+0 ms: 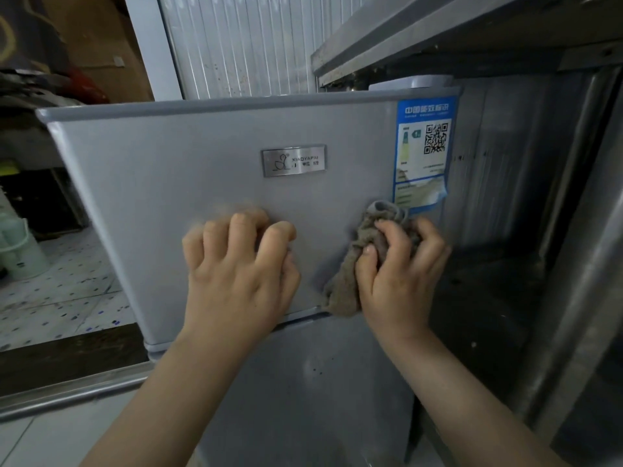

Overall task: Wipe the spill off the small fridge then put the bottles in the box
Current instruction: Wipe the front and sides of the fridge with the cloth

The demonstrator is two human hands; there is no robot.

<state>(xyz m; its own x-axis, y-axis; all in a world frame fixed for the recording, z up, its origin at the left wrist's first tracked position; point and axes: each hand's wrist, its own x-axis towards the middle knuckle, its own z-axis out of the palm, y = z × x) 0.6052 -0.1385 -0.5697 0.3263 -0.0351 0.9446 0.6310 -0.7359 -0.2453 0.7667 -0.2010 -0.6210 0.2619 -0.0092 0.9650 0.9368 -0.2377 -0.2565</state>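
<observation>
The small fridge (pixel 202 183) stands beneath a steel shelf (pixel 421 32), with its grey upper door facing the camera. The left hand (pixel 236 271) rests on the door, fingers curled, holding nothing. The right hand (pixel 401 274) grips a brown cloth (pixel 347 278) against the door, just below the blue label (pixel 423 153).
</observation>
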